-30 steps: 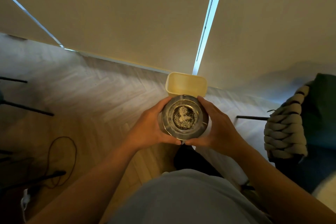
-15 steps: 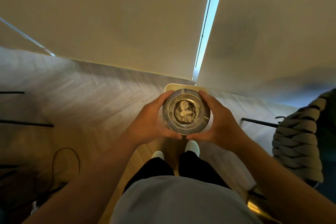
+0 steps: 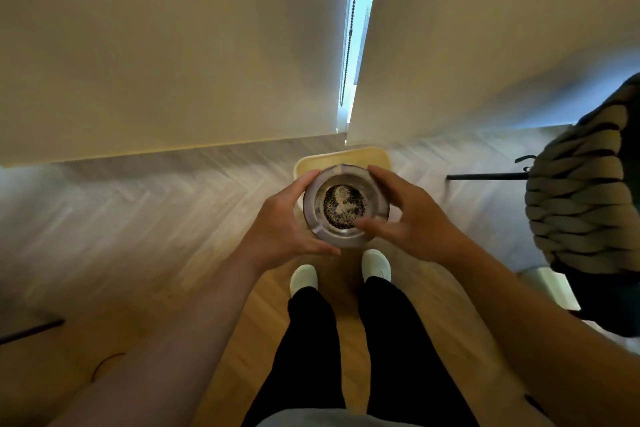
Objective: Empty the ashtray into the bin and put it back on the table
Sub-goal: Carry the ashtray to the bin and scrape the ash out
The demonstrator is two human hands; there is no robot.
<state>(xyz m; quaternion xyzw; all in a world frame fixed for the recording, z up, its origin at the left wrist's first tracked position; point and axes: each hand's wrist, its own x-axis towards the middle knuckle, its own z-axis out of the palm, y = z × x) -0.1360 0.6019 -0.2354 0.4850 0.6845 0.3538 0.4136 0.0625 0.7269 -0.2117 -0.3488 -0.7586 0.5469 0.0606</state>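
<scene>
A round glass ashtray [image 3: 320, 210] with a dark heap of ash in its middle is held level in front of me. My left hand [image 3: 282, 230] cups its left side and underside. My right hand [image 3: 407, 215] grips its right rim, thumb lying over the near edge. Right behind and below the ashtray stands a pale yellow bin [image 3: 360, 156] on the floor by the blinds; only its far rim shows.
Closed roller blinds [image 3: 173, 45] fill the wall ahead, with a bright gap and bead chain [image 3: 350, 28] between them. A chair with a chunky knitted throw [image 3: 581, 204] stands at the right. My white shoes [image 3: 375, 263] are on the wooden floor below the ashtray.
I have stepped closer to the bin; the ashtray now hangs over its near edge. My right thumb has slid onto the ashtray's near rim.
</scene>
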